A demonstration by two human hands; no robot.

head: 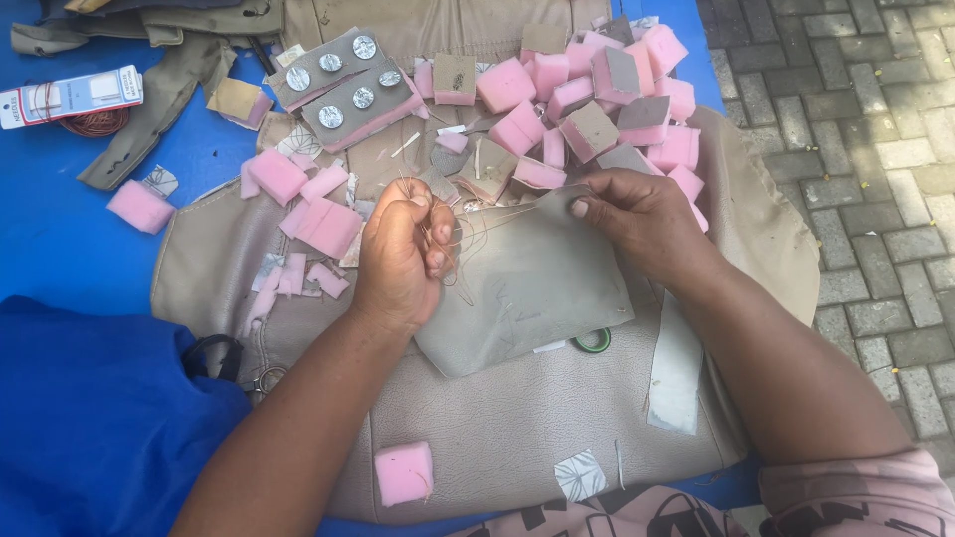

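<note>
Head view shows a beige cover (557, 428) spread over blue sheeting (60, 229), with a grey patch (527, 288) lying on it between both hands. Right hand (637, 214) pinches the patch's top edge, fingers closed on it. Left hand (403, 254) is clenched around thin thread (487, 221), near scattered pink foam blocks (597, 89).

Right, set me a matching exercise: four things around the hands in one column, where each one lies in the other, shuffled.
Things:
1. left hand
2. right hand
3. lone pink foam block
4. round metal buttons

Places:
A. near edge of the beige cover
B. top edge of the grey leather piece
C. on grey strips, far left
D. gripping the thread

Pairs: 1-D, 2-B, 3-A, 4-C
</note>
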